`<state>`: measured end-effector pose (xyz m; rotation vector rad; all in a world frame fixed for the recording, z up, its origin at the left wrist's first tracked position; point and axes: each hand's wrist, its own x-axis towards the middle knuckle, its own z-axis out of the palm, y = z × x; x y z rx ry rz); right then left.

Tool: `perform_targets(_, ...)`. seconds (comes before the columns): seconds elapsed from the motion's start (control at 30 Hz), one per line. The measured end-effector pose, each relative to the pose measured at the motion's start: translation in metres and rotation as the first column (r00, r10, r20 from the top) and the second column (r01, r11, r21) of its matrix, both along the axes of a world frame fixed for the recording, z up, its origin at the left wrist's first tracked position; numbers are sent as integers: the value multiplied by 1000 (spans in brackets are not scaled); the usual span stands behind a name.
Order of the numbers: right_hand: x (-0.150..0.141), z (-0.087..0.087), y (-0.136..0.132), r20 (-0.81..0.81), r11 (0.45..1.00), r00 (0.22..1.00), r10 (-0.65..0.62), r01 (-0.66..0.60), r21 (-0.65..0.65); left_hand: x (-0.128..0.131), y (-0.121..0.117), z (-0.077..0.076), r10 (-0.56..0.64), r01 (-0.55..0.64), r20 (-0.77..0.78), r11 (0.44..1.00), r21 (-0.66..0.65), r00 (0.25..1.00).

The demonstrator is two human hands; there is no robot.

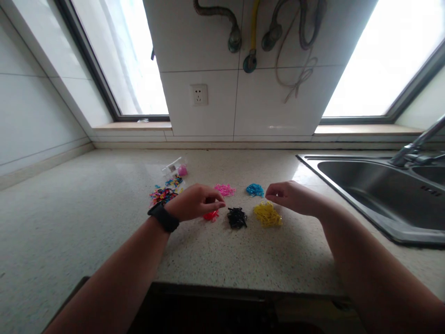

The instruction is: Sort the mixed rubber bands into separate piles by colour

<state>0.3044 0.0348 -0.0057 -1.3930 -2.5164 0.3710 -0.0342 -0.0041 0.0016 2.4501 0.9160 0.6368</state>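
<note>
Small coloured pieces lie sorted in heaps on the speckled countertop (86,208): pink (225,189), blue (255,189), red (211,215), black (237,217) and yellow (267,215). A mixed, unsorted heap (162,195) lies to the left. My left hand (194,202), with a black watch on the wrist, hovers over the red heap with fingers pinched together; what they hold is too small to see. My right hand (290,196) is just above the yellow heap, fingertips pinched near the blue heap.
A small clear packet with a pink lump (177,168) lies behind the mixed heap. A steel sink (382,190) with a tap (417,146) is on the right. Behind stand a tiled wall with a socket (200,94), hanging hoses and two bright windows.
</note>
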Motion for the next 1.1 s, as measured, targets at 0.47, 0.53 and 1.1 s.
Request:
perform_targets(0.47, -21, -5, 2, -354, 993, 935, 10, -52, -109, -70, 36, -3, 420, -274, 692, 908, -319, 587)
perform_targets(0.53, -31, -3, 3, -484, 986, 875, 15, -94, -138, -72, 37, -4, 420, -263, 730, 908, -328, 539)
perform_targets(1.1, -218, 44, 20, 76, 885, 883, 463, -466, 18, -71, 34, -1, 415, -240, 786, 909, -340, 459)
